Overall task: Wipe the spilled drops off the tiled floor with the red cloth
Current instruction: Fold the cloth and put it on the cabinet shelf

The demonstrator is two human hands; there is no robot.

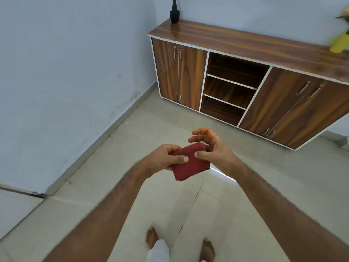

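1. Above the pale tiled floor (pixel 236 214), at about waist height in front of the standing person, the folded dark-red terry cloth (pixel 188 164) is held between both hands and is well clear of the tiles.
2. The left hand (pixel 166 157) grips the cloth's left edge, thumb on top and fingers curled beneath.
3. The right hand (pixel 209 146) presses its thumb on the cloth's upper face; its other fingers are spread and loosely curved above the far corner, not closed on it.
4. Progress, as a judgement: wiping has not begun. Lowering the cloth and rubbing the tiles both remain.
5. No spilled drops can be made out on the floor at this resolution; a bright streak beside the right wrist may be a reflection.
6. Behind stands a wood-grain cabinet with white edging (pixel 245 82).
7. No brand, label or legible writing is visible on any item.
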